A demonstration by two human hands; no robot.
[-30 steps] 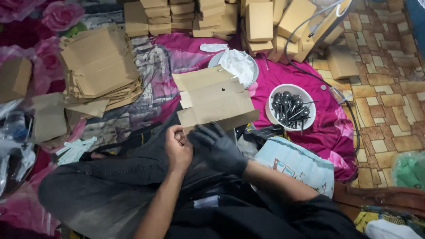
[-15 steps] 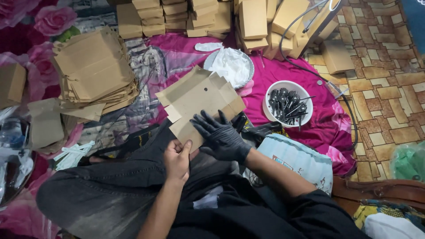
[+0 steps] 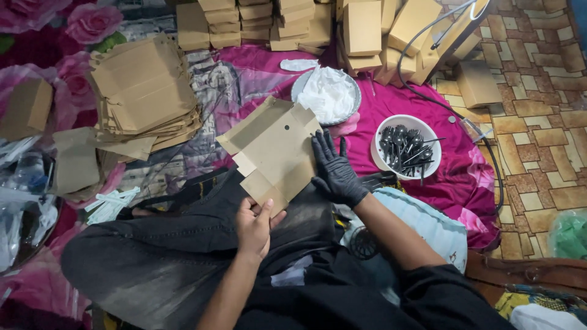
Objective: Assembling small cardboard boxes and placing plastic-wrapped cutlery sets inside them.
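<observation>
On the lap, hands: the bare left hand (image 3: 254,226) pinches the near corner of a flat cardboard box blank (image 3: 274,151); the gloved right hand (image 3: 334,171) lies open with fingers spread, pressing the blank's right edge. The hands sit apart, one at each side of the near end.
Blank, place: it rests on the dark trousers (image 3: 183,244), between the two hands and reaching away from them.
Blank, direction: its long axis runs diagonally, from the near corner by the left hand up toward the far left; flaps stick out at the far end and along the left side, and a small hole shows near the middle.
Counts: one blank in hand, two hands, one black glove.
Right of the blank: one white bowl (image 3: 406,146) of black plastic cutlery, well within reach of the gloved hand; the pieces are too tangled to count.
Beyond the blank: one round metal plate (image 3: 327,91) heaped with white gloves or wraps; which, I cannot tell.
Left of the blank: one thick stack of flat blanks (image 3: 145,91), apart from it.
Far beyond the blank: rows of folded cardboard boxes (image 3: 293,18), too many to count surely.
Under the blank's far end: a pink cloth (image 3: 452,177).
</observation>
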